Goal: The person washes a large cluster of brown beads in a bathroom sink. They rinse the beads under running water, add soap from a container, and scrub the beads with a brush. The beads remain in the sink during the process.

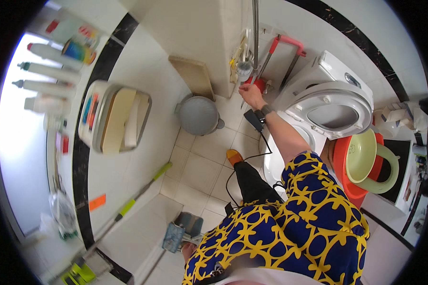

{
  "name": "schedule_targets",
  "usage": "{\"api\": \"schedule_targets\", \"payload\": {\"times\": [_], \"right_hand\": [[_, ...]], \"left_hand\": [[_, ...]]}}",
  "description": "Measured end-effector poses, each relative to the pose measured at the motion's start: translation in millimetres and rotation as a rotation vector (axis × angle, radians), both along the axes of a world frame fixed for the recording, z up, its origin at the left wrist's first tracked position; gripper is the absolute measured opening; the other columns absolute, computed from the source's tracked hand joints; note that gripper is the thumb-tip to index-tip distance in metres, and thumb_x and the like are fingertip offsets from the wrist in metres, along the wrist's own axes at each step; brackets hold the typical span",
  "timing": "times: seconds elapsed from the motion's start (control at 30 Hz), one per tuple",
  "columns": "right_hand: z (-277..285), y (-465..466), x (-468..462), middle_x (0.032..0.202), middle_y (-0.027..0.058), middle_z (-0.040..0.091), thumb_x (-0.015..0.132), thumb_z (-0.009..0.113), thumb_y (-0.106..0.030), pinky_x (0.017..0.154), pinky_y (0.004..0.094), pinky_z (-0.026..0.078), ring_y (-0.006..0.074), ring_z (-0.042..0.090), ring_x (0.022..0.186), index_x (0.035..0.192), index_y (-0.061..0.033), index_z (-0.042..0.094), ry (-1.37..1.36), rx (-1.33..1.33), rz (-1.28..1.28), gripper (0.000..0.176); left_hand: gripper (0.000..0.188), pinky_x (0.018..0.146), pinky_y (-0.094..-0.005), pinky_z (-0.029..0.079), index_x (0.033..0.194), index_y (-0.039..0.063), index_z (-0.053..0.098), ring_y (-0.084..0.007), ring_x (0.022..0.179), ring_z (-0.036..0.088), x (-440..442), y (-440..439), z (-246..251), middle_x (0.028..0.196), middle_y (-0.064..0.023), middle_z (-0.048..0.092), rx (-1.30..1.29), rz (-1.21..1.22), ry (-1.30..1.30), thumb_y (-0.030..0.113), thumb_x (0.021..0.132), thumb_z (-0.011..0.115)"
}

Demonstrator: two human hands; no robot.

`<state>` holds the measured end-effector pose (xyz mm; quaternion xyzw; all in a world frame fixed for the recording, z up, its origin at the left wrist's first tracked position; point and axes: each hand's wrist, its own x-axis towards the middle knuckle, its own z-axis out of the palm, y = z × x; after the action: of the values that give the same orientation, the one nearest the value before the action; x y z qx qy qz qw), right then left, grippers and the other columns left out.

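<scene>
My right hand [251, 95] reaches forward beside the toilet, fingers curled near a thin metal rod [243, 102]. Whether it grips the rod, I cannot tell. A dark band [267, 109] circles that wrist, and a black device [254, 120] with a cable is beside it. The white toilet [274, 160] has its seat [333, 115] raised. Just beyond the hand are a red object [258, 84] and a toilet brush [244, 67]. My left hand [189, 250] is mostly hidden behind my patterned shirt, close to a blue-grey object [173, 238]; its grip is not visible.
A grey lidded bin [198, 115] stands by the wall. A green-handled mop [142, 190] leans on the left, below a wall-mounted box [103, 124]. Bottles [51, 71] line the window sill. A pale green basin [360, 156] rests in a red one [339, 160] at right.
</scene>
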<state>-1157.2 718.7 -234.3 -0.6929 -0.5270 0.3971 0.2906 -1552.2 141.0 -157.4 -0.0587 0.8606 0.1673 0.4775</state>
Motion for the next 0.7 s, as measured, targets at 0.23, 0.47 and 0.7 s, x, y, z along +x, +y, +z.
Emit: {"api": "schedule_targets", "payload": {"times": [0.23,0.47,0.7], "right_hand": [[-26,97,-21,0.094,0.0161,0.065,0.074,0.059,-0.026,0.08,0.0339,0.048,0.028,0.063,0.088,0.101,-0.0053,0.064,-0.135,-0.036,-0.141,0.034],[-64,136,-24,0.085,0.0161,0.064,0.071,0.06,-0.024,0.074,0.0356,0.048,0.0286,0.061,0.081,0.094,-0.0057,0.065,0.08,-0.03,-0.287,0.029],[-42,127,-17,0.072,0.014,0.063,0.076,0.058,-0.021,0.064,0.0355,0.047,0.0258,0.06,0.068,0.082,-0.0011,0.063,0.056,0.084,-0.257,0.021]], "left_hand": [[0.022,0.045,-0.0283,0.045,0.105,0.005,0.052,-0.0146,0.066,0.057,-29,103,24,0.084,-0.0056,0.058,-0.035,-0.08,0.02,0.015,0.085,0.053],[0.03,0.052,-0.0276,0.046,0.11,0.006,0.053,-0.0142,0.076,0.06,-54,145,24,0.087,-0.0033,0.059,-0.083,-0.339,0.031,0.019,0.083,0.055],[0.033,0.052,-0.026,0.047,0.114,0.004,0.051,-0.016,0.077,0.061,-60,171,21,0.095,-0.0065,0.06,-0.125,-0.234,0.02,0.017,0.084,0.054]]}}
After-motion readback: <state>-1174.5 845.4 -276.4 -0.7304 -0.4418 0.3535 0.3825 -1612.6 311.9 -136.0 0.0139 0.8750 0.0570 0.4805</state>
